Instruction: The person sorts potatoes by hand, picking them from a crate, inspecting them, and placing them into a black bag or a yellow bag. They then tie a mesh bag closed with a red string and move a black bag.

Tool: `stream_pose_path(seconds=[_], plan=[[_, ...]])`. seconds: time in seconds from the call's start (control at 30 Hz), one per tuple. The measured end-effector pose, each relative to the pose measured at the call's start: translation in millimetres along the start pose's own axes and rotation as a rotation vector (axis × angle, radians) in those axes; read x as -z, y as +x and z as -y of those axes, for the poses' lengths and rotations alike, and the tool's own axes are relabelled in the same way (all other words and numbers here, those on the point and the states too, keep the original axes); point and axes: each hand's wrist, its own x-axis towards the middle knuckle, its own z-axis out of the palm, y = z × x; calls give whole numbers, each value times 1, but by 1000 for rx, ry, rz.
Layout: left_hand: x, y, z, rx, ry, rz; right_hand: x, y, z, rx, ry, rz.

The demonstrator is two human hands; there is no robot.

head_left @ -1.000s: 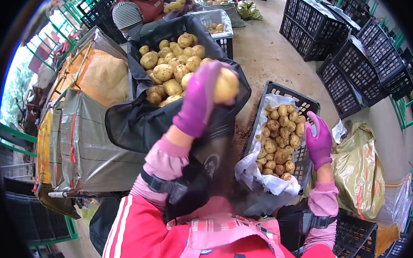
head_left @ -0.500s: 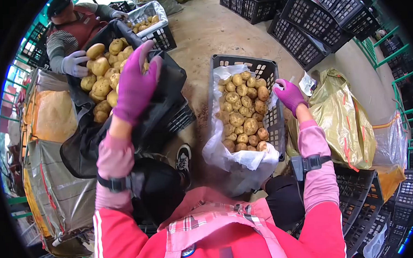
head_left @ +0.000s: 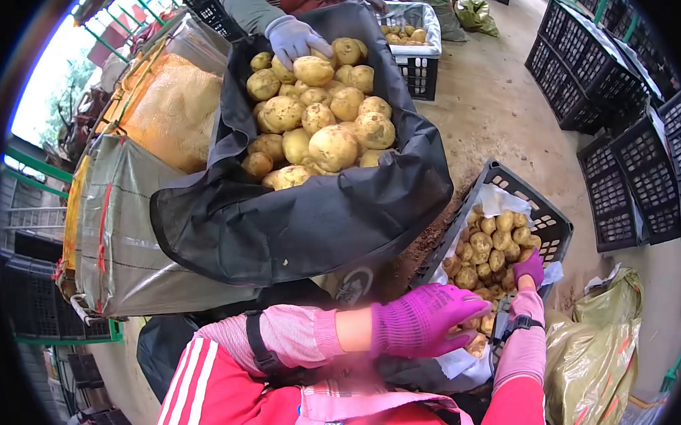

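Note:
My left hand (head_left: 436, 320), in a purple knit glove, reaches over the near left side of a black plastic crate (head_left: 558, 226). Its fingers point right with the thumb apart, and nothing shows between them. Small potatoes (head_left: 482, 244) fill the crate, which has a white liner (head_left: 499, 199). At the crate's right side, my right hand (head_left: 531, 268), also gloved in purple, touches the potatoes; its fingers are mostly hidden. Larger potatoes (head_left: 333, 147) lie in a crate draped with black cloth (head_left: 303, 233) at upper left.
A co-worker's grey-gloved hand (head_left: 296, 40) rests on the larger potatoes. Behind stands a white-lined crate (head_left: 421, 61) of potatoes. Black crates (head_left: 585, 65) are stacked at right, with an olive sack (head_left: 597, 345) below. A big grey woven sack (head_left: 140, 236) stands at left.
My view has turned left, so things appear further right. My left hand has come down from the larger potatoes to the small-potato crate. My right hand has moved onto the small potatoes.

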Motion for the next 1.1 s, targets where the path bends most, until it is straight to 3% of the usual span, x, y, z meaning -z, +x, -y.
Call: stream_pose_path(seconds=[0.03,0.13,0.2,0.27,0.37,0.4,0.47,0.53,0.57,0.67,0.7,0.8,0.83,0.93,0.97,1.1], plan=[[4,1,-3,25,-11,25,12,-1,-1,22,34,-4],[12,-2,-12,19,-22,-11,47,-28,-9,23,879,277],[6,-6,-7,-46,-31,-117,77,-58,-7,294,1245,431],[-3,-5,6,-60,71,-340,175,-153,33,326,1219,577],[9,2,0,-3,-218,-387,226,-243,66,681,1284,577],[8,3,2,-92,-323,-424,241,-272,76,756,1254,572],[21,-3,-11,-147,-366,-505,249,-310,90,740,1251,515],[27,-3,-3,-182,-604,-543,256,-345,100,624,1377,536],[31,-6,-1,-238,-549,-586,246,-348,101,668,1389,456],[37,-10,17,-127,-620,-544,233,-367,109,700,1524,399],[45,-17,14,-141,-500,-518,233,-374,110,687,1584,405],[52,-35,-4,250,-1086,-200,205,-358,114,967,1138,-232],[58,-43,-14,402,-1313,-95,208,-363,117,951,1142,-244],[61,-48,-8,211,-1380,-89,219,-382,137,923,1368,-96],[63,-50,-8,236,-1355,-119,221,-379,138,920,1131,-185],[76,-57,-5,140,-1448,-55,227,-384,154,973,1112,-230]])
